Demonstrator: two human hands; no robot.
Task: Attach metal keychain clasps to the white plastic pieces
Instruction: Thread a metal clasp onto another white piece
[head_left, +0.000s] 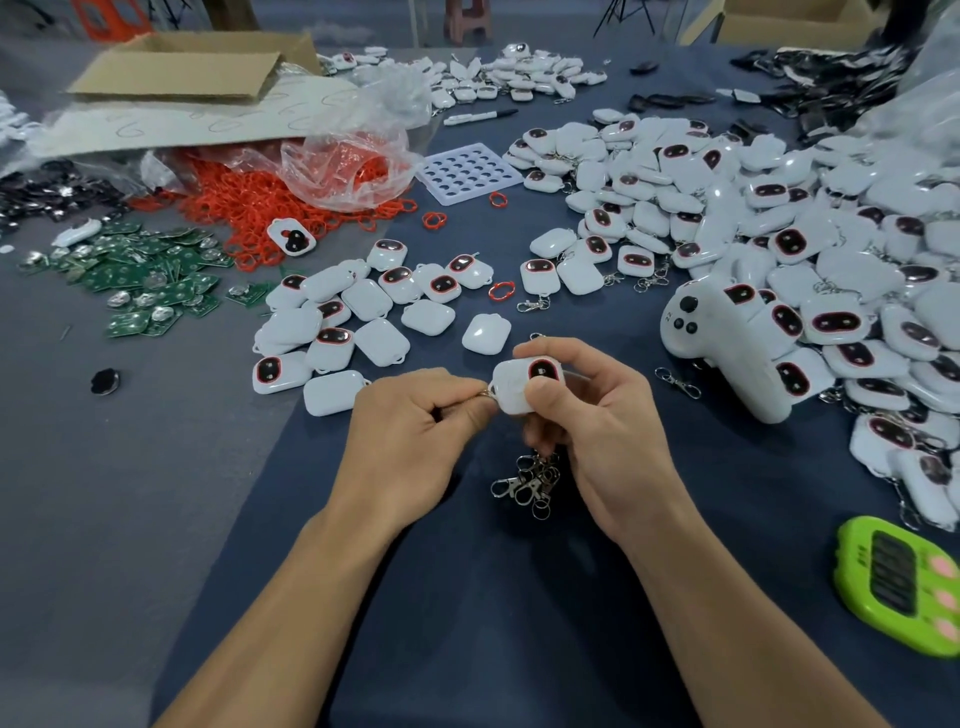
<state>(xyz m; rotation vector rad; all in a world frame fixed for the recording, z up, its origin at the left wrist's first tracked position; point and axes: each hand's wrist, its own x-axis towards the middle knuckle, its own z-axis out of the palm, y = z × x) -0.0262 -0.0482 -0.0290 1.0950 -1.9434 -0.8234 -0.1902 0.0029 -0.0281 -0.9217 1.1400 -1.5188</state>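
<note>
My right hand (587, 410) grips a white plastic piece (514, 387) with a dark oval window ringed in red, above the blue cloth. My left hand (415, 431) pinches a small metal ring (483, 393) at the piece's left corner loop. A bunch of metal keychain clasps (530, 480) hangs below my right hand, its top hidden under the curled lower fingers. A group of white pieces without clasps (353, 317) lies on the table beyond my left hand.
A big heap of white pieces with clasps (779, 234) fills the right side, around a white controller (722, 353). Red rings (270, 208), a plastic bag, green circuit boards (145, 280) and a cardboard box (187, 67) lie at left. A green timer (904, 582) sits near right.
</note>
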